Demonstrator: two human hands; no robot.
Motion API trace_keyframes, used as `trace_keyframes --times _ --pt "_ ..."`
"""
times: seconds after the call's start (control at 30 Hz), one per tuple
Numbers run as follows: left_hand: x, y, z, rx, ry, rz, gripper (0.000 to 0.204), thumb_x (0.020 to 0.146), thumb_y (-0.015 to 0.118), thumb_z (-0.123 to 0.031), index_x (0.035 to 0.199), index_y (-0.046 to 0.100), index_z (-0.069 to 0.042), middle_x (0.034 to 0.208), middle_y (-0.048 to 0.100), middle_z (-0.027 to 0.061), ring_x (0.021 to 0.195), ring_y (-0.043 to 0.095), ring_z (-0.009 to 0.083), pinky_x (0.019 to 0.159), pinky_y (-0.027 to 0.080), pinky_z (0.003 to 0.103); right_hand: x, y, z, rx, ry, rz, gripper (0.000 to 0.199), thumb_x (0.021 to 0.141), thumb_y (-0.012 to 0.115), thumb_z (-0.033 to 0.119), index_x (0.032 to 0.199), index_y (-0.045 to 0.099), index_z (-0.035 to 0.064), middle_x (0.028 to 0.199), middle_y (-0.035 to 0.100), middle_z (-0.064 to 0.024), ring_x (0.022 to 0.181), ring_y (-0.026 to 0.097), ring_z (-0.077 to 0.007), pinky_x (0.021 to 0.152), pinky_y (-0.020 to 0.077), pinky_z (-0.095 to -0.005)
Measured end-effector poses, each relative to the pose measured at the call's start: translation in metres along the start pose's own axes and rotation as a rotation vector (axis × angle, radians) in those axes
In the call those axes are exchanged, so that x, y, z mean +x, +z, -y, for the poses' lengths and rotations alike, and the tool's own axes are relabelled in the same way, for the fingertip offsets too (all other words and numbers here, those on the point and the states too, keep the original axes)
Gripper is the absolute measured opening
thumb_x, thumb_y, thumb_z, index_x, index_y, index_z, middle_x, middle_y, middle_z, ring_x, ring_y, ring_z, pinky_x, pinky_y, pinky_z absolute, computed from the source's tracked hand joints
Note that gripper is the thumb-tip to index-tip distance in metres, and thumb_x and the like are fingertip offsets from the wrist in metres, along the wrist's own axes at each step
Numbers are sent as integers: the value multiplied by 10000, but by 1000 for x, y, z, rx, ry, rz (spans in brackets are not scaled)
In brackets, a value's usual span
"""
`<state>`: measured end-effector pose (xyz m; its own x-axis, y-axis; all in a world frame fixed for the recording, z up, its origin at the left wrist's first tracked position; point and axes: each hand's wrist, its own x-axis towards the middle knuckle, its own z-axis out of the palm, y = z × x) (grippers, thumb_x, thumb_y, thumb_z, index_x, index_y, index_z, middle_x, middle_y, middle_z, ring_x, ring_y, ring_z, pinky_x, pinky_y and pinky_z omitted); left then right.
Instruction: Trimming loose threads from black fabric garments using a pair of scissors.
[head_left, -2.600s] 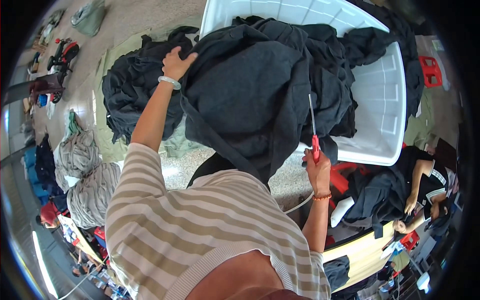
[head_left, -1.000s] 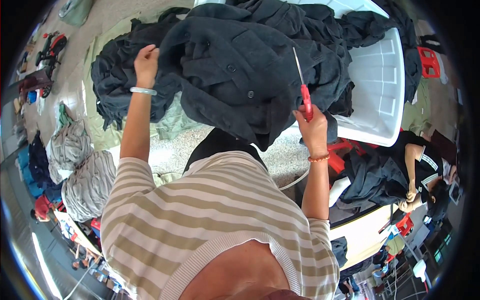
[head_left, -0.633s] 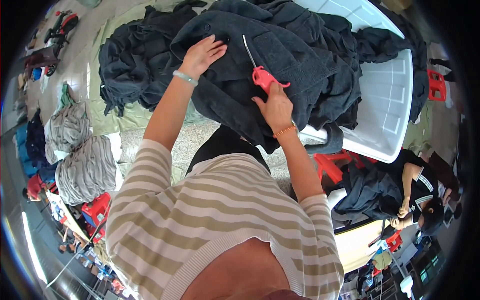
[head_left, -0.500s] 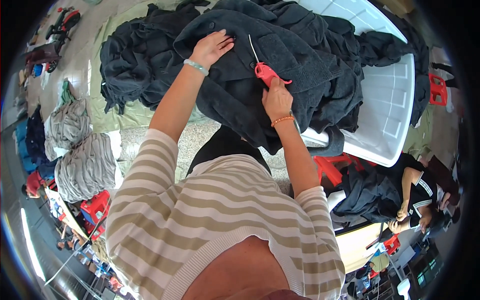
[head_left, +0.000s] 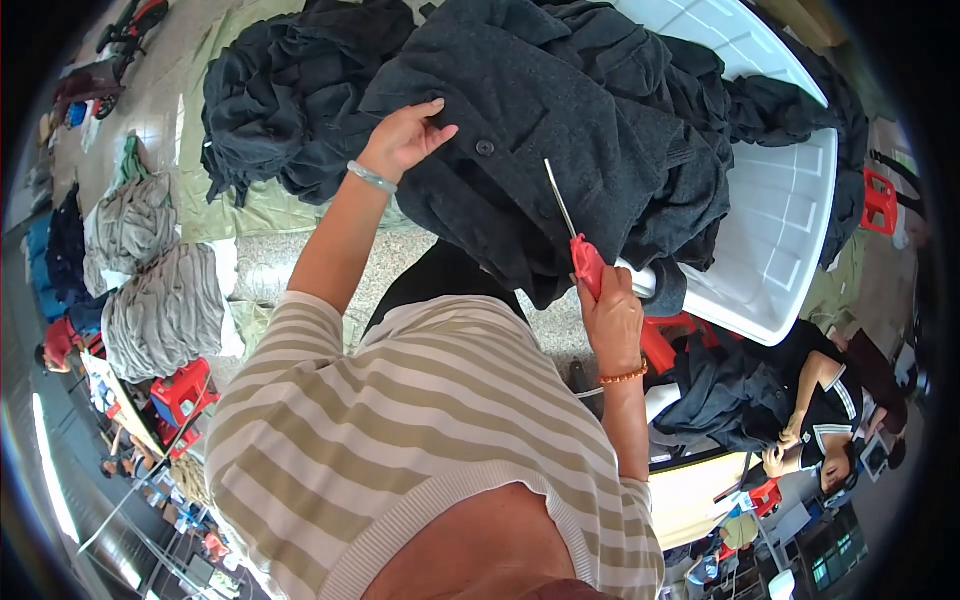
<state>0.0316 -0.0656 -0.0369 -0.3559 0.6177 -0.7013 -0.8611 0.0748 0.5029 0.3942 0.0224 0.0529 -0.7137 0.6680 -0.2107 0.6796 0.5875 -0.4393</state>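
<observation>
No text, label, brand, number or sign can be read; no lettering is made out on the dark garment [head_left: 540, 115], the red-handled tool [head_left: 588, 264] or the white plastic bin [head_left: 783, 215].

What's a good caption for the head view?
Right hand holds a red-handled tool over a dark garment; left hand near a button, white tub at right.

Dk garment [head_left: 590, 150] is matt cloth, sl. fuzzy nap; its btn [head_left: 485, 148] looks smooth plastic. Tool nozzle [head_left: 558, 195] = shiny metal, tool grip [head_left: 588, 265] = red plastic, semi-gloss. Wht bin [head_left: 785, 225]: smooth glossy plastic. Grey bundle [head_left: 165, 312]: matt cloth.
</observation>
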Motion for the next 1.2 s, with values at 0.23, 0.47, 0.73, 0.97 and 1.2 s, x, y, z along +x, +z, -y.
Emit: trace_keyframes --times 0.23,0.47,0.73,0.97,1.2 --pt "-7 7 17 -335 128 139 143 911 578 -81 1039 573 -16 1010 616 114 971 603 261 910 513 521 5 -16 27 61 8 -47 372 797 732 273 900 520 -15 909 490 -204 777 581 -420 629 483 -476" --pt "-13 10 61 -315 50 223 140 918 558 -55 1054 573 -24 1039 621 102 975 612 252 961 483 511 -12 0 15 107 47 -170 290 855 667 164 1014 481 7 883 519 -188 803 564 -440 645 472 -455" --pt "-10 10 74 -218 103 193 152 883 576 28 1021 579 -36 969 640 78 923 638 233 931 504 518 5 -1 22 137 -27 10 301 885 604 169 1132 488 44 865 607 -250 766 600 -434 649 473 -479" --pt "4 4 89 -221 115 174 34 899 576 -4 926 595 2 939 629 95 899 643 257 918 512 536 39 14 40 102 -161 162 245 878 600 206 1017 505 28 712 621 -233 682 615 -433 624 477 -497" --pt "2 3 94 -274 104 266 63 914 579 -57 918 603 2 904 625 96 879 645 262 924 506 547 41 9 50 47 -208 161 304 873 607 264 1009 509 10 711 620 -244 688 618 -438 620 489 -491"
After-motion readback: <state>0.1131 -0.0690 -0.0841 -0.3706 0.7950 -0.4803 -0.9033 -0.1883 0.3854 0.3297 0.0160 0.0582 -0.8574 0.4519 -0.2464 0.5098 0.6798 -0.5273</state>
